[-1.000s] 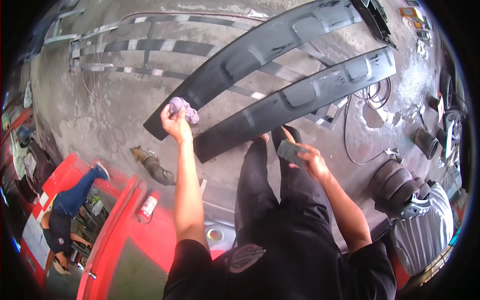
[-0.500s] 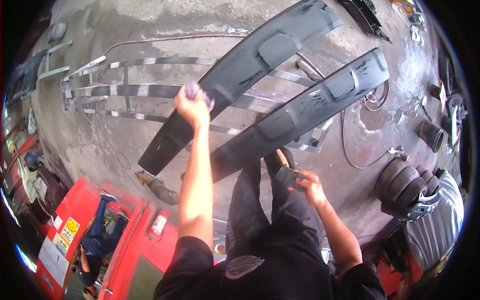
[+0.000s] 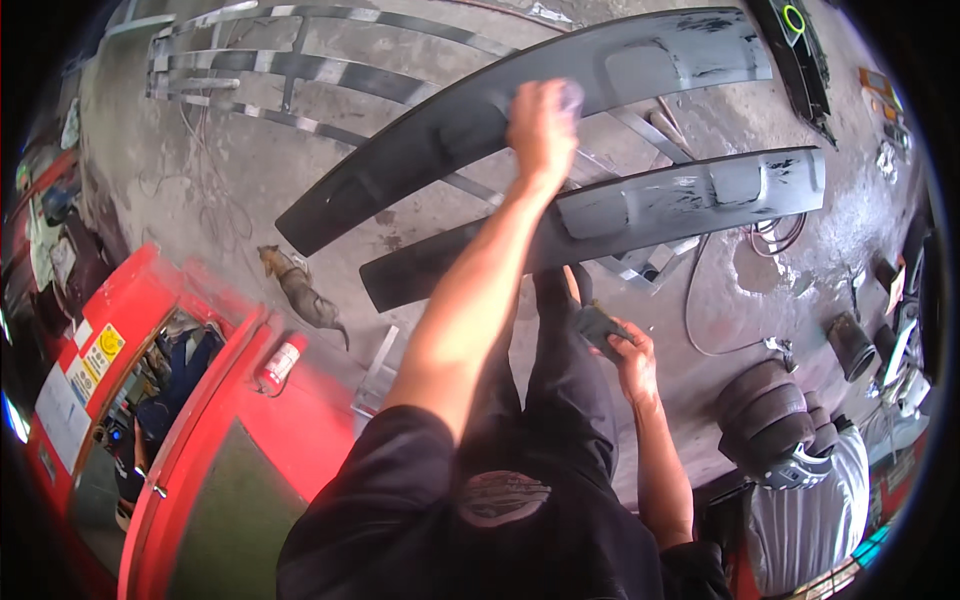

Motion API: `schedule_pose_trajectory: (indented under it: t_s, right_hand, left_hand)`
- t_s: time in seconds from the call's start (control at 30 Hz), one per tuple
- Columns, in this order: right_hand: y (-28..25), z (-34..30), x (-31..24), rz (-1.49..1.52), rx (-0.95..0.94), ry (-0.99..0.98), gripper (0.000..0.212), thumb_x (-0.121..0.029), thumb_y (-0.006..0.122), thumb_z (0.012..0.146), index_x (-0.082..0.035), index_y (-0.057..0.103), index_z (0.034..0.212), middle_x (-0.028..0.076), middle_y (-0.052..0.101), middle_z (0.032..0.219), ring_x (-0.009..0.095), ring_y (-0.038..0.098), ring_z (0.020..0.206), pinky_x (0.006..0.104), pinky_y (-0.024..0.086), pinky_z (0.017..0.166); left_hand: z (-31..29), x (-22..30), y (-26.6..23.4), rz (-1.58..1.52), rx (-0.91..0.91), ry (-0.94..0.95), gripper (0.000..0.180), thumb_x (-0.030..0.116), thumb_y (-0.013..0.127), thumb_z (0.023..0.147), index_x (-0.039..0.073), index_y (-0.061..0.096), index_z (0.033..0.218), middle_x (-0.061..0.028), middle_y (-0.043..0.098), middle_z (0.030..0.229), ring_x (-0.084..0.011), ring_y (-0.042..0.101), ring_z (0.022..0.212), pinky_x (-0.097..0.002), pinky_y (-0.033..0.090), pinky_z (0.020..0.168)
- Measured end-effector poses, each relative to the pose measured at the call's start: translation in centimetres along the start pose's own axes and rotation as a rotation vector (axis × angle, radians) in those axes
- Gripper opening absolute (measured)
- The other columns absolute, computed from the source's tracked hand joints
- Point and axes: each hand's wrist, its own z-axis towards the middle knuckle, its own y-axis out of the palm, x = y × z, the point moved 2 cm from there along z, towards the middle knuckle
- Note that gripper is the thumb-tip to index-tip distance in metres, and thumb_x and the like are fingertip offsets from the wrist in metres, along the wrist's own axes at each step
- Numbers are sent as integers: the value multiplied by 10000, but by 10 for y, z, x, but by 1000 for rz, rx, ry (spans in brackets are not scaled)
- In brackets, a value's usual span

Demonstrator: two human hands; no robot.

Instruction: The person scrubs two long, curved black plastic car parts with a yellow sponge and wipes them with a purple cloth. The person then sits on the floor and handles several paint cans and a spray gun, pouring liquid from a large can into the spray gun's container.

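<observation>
Two long dark grey moulded panels, seemingly vehicle trim, lie across a metal stand. On the far panel (image 3: 645,60), my left hand (image 3: 541,135) is closed around a wadded purplish-grey cloth (image 3: 571,98), blurred by motion, at the panel's middle. Black streaks mark the right part of both panels. The near panel (image 3: 690,200) passes beneath my left forearm. Beside my right thigh, my right hand (image 3: 634,358) grips a flat dark grey pad (image 3: 598,328) between thumb and fingers, apart from both panels.
The metal stand (image 3: 345,70) stretches left under the panels. A dog (image 3: 305,292) is on the concrete floor. At lower left are a red door (image 3: 290,440) and a fire extinguisher (image 3: 281,364). A hose (image 3: 688,315) winds at right, near a dark ribbed object (image 3: 765,415).
My left hand has moved rightward along the far panel with the cloth. My right hand still holds the pad low beside my leg. The whole view has shifted and turned.
</observation>
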Motion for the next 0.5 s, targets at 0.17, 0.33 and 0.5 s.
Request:
schedule_pose_trajectory:
  t_s: [0.17,0.33,0.5]
  right_hand:
    - [22,5,-3,-63,-80,12,364,-21,538,951,94,639,1281,158,713,1150,240,703,1029,386,622,893]
    - [29,3,-3,-112,-150,21,367,-12,529,944,111,630,1275,170,706,1146,253,700,1004,381,621,886]
    - [35,-2,-1,-166,-146,25,372,17,537,932,84,647,1281,158,714,1152,232,707,1012,385,636,887]
  left_hand:
    - [-45,-105,-144,188,68,-147,471,-82,722,793,38,619,1237,-166,617,1161,-366,610,1104,-448,493,979]
    - [-102,-225,-252,420,293,-556,496,-116,718,797,8,605,1264,-170,604,1210,-338,641,1124,-441,512,996]
    - [-65,-179,-219,-17,449,-374,461,-76,700,835,20,604,1276,-149,610,1212,-295,633,1147,-434,507,1029]
